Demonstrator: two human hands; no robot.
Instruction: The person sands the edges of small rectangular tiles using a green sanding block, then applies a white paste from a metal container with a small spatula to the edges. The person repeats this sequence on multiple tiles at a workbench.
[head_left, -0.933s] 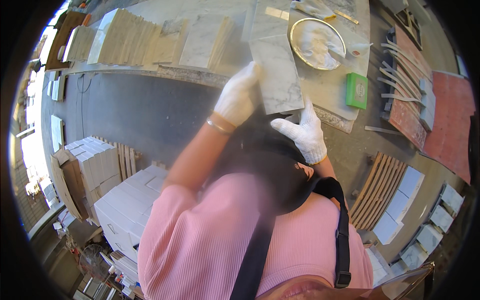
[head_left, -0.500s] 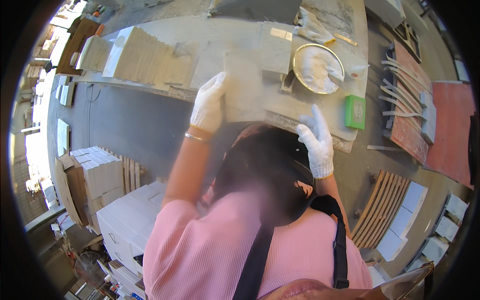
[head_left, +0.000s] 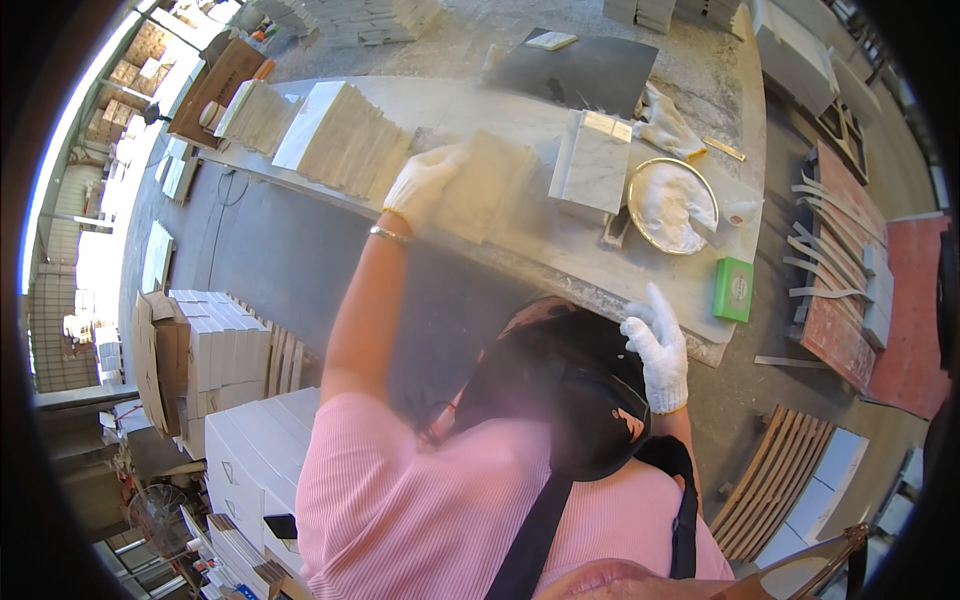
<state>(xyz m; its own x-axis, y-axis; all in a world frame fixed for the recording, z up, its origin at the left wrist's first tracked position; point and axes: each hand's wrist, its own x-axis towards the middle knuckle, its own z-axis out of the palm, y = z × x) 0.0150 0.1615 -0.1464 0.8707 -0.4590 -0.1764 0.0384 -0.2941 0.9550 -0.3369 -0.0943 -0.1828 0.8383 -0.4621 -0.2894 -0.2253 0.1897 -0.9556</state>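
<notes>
My left hand (head_left: 428, 184), in a white knit glove, grips the left edge of a pale marble-look tile (head_left: 492, 185) over the table. Motion blurs the tile and the fingertips. Left of it leans a row of similar tiles (head_left: 345, 140). My right hand (head_left: 655, 348), gloved too, hovers at the table's front edge with fingers apart and nothing in it. A green box (head_left: 733, 290) lies just beyond it. A stack of tiles (head_left: 592, 170) sits right of the held one, beside a gold-rimmed round dish (head_left: 632, 200) with white material inside.
The worktable (head_left: 570, 255) stretches across in front of me. At its far side are a dark panel (head_left: 560, 75) and a loose white glove (head_left: 668, 122). White boxes (head_left: 255, 450) are stacked at lower left. A wooden pallet (head_left: 775, 480) stands right, near a red bench (head_left: 840, 290).
My left hand has carried the tile leftward, closer to the leaning row and away from the tile stack. The whole view has shifted; my right hand stays near the front edge, fingers still spread.
</notes>
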